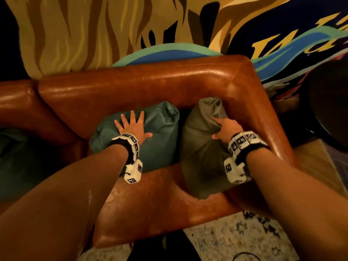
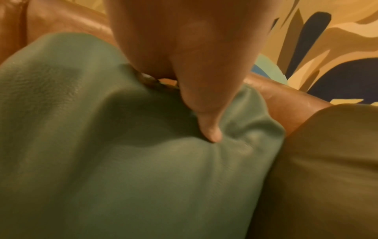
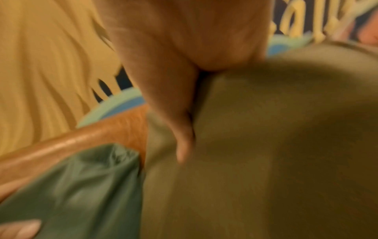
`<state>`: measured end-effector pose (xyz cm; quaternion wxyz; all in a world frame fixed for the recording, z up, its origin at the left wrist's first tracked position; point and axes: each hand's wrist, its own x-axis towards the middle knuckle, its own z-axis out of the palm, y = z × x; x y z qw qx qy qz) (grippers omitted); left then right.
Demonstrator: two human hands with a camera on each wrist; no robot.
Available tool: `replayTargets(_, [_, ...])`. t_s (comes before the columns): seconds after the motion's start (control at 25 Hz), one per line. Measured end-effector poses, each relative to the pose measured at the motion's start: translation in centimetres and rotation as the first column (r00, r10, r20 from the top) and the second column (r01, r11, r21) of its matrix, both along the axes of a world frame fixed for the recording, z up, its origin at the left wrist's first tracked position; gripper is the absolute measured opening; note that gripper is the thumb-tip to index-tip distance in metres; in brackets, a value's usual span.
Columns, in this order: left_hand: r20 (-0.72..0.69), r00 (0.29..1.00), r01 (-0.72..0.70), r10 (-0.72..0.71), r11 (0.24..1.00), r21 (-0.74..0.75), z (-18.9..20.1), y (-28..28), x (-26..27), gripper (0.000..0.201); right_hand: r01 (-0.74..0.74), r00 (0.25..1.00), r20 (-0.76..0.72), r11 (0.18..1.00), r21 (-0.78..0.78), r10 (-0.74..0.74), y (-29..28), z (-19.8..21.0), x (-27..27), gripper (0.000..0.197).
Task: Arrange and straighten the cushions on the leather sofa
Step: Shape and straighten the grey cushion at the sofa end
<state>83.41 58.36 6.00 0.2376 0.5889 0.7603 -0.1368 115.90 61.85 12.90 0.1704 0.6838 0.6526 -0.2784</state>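
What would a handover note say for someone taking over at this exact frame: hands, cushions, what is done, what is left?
Left hand: open, fingers spread flat, pressing on the teal cushion, which leans against the sofa back.
Right hand: grips a fold near the top of the olive cushion, which sits in the corner by the armrest; its lower end overhangs the seat's front edge.
Done: both cushions side by side at the sofa's right end.
Left: seat the olive cushion back and upright, smooth both. Another dark cushion at far left appears untouched.
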Motion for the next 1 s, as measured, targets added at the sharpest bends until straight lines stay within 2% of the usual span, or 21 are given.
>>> replayTargets(0.04, [-0.007, 1.0, -0.023, 0.023, 0.999, 0.025, 0.4, -0.1, 0.2, 0.1, -0.079, 0.992, 0.091, 0.996, -0.046, 0.083, 0.9, 1.1, -0.5, 0.078])
replayTargets(0.12, [-0.003, 1.0, 0.007, -0.007, 0.998, 0.067, 0.9, -0.4, 1.0, 0.098, -0.145, 0.963, 0.202, 0.976, -0.164, 0.177, 3.8, 1.8, -1.6, 0.082])
replayTargets(0.16, [0.005, 0.999, 0.033, -0.034, 0.997, 0.067, 0.9, -0.5, 1.4, 0.096, -0.189, 0.935, 0.259, 0.958, -0.217, 0.243, 5.4, 1.1, -2.0, 0.093])
replayTargets(0.24, [0.009, 0.999, 0.044, -0.044, 0.997, 0.056, 1.0, -1.0, 2.1, 0.09, -0.352, 0.834, 0.346, 0.897, -0.266, 0.43, 10.1, -3.6, -1.8, 0.121])
replayTargets(0.28, [0.011, 0.997, 0.079, -0.08, 0.991, 0.111, 1.4, -1.5, 3.0, 0.086, -0.364, 0.834, 0.334, 0.892, -0.268, 0.44, 10.9, -4.0, -2.5, 0.115])
replayTargets(0.32, [0.04, 0.98, 0.179, -0.193, 0.957, 0.23, 1.9, -2.0, 4.3, 0.081, -0.35, 0.857, 0.301, 0.901, -0.258, 0.419, 10.6, -3.3, -3.7, 0.094])
replayTargets(0.36, [0.087, 0.915, 0.333, -0.394, 0.859, 0.388, 2.5, -2.7, 6.4, 0.075, -0.351, 0.885, 0.245, 0.914, -0.205, 0.395, 9.0, -1.5, -5.2, 0.069])
replayTargets(0.4, [0.135, 0.77, 0.481, -0.624, 0.706, 0.52, 3.0, -3.8, 9.1, 0.069, -0.359, 0.903, 0.186, 0.919, -0.162, 0.386, 7.9, -0.6, -6.4, 0.048])
replayTargets(0.44, [0.145, 0.588, 0.596, -0.795, 0.548, 0.587, 3.5, -5.0, 12.1, 0.068, -0.354, 0.923, 0.11, 0.924, -0.144, 0.37, 7.1, -0.7, -7.0, 0.039])
replayTargets(0.48, [0.151, 0.472, 0.676, -0.869, 0.466, 0.57, 3.7, -6.0, 15.0, 0.071, -0.309, 0.951, -0.006, 0.944, -0.112, 0.31, 6.7, -1.6, -6.8, 0.039])
replayTargets(0.52, [0.164, 0.455, 0.734, -0.875, 0.473, 0.487, 3.3, -6.5, 17.2, 0.075, -0.258, 0.96, -0.14, 0.962, -0.094, 0.244, 6.7, -1.8, -6.5, 0.038])
replayTargets(0.56, [0.174, 0.498, 0.752, -0.85, 0.523, 0.401, 2.4, -6.7, 18.6, 0.079, -0.18, 0.946, -0.286, 0.982, -0.064, 0.155, 7.0, -1.8, -5.5, 0.036])
replayTargets(0.6, [0.188, 0.538, 0.738, -0.822, 0.567, 0.366, 1.4, -6.7, 19.4, 0.079, -0.032, 0.894, -0.448, 0.998, -0.046, 0.008, 7.4, -1.3, -4.0, 0.033])
replayTargets(0.64, [0.196, 0.569, 0.708, -0.799, 0.597, 0.377, 0.5, -6.2, 19.4, 0.076, 0.15, 0.794, -0.588, 0.987, -0.052, -0.151, 7.7, -0.3, -2.3, 0.029])
replayTargets(0.72, [0.206, 0.628, 0.648, -0.751, 0.651, 0.395, 0.3, -4.5, 18.9, 0.068, 0.469, 0.596, -0.717, 0.881, -0.054, -0.361, 8.0, 1.8, 1.2, 0.026])
replayTargets(0.76, [0.215, 0.66, 0.618, -0.719, 0.684, 0.388, 0.8, -3.3, 19.2, 0.069, 0.559, 0.539, -0.733, 0.827, -0.056, -0.414, 7.3, 2.4, 3.3, 0.027])
replayTargets(0.8, [0.225, 0.697, 0.589, -0.681, 0.723, 0.362, 1.2, -2.0, 19.6, 0.076, 0.613, 0.509, -0.73, 0.788, -0.065, -0.456, 5.9, 2.4, 5.1, 0.028])
replayTargets(0.88, [0.247, 0.757, 0.548, -0.605, 0.794, 0.265, 1.7, -0.2, 20.9, 0.103, 0.667, 0.449, -0.732, 0.737, -0.108, -0.513, 1.2, 1.3, 7.7, 0.024])
replayTargets(0.92, [0.254, 0.764, 0.555, -0.594, 0.804, 0.213, 1.8, 0.7, 21.3, 0.114, 0.686, 0.428, -0.742, 0.721, -0.104, -0.515, -1.6, 0.2, 8.5, 0.017])
replayTargets(0.96, [0.258, 0.761, 0.573, -0.595, 0.803, 0.162, 1.9, 1.6, 21.7, 0.117, 0.69, 0.447, -0.737, 0.719, -0.076, -0.507, -4.4, -0.8, 9.1, 0.008])
replayTargets(1.0, [0.26, 0.763, 0.586, -0.592, 0.803, 0.108, 2.1, 2.2, 22.1, 0.114, 0.691, 0.502, -0.679, 0.72, -0.057, -0.536, -7.1, -1.6, 9.2, 0.037])
